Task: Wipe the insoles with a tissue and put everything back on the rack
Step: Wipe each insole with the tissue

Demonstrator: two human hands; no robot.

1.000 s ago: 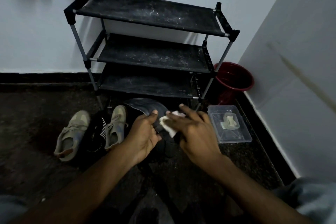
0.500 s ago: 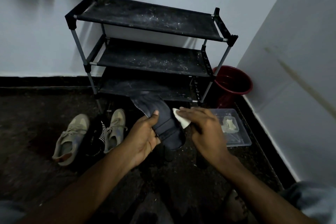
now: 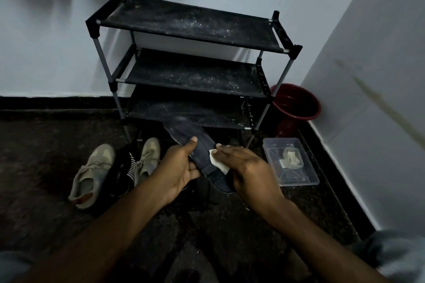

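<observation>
My left hand [image 3: 178,167] grips a dark grey insole [image 3: 190,140] by its left edge, thumb on top, holding it tilted above the floor with the toe end pointing at the rack. My right hand [image 3: 248,167] holds a folded white tissue [image 3: 218,163] against the insole's right side. A black three-shelf rack [image 3: 190,25] stands against the wall, all shelves bare and dusty. Two beige sneakers [image 3: 92,172] lie on the floor at the left with a black striped item [image 3: 125,167] between them.
A clear plastic box [image 3: 305,179] holding a small pale item sits on the floor to the right of my hands. A red bucket [image 3: 296,103] stands in the corner beside the rack. White walls close in at the back and right.
My left hand has lifted the insole and turned it up toward the rack. My right hand slid the tissue along it toward the heel end.
</observation>
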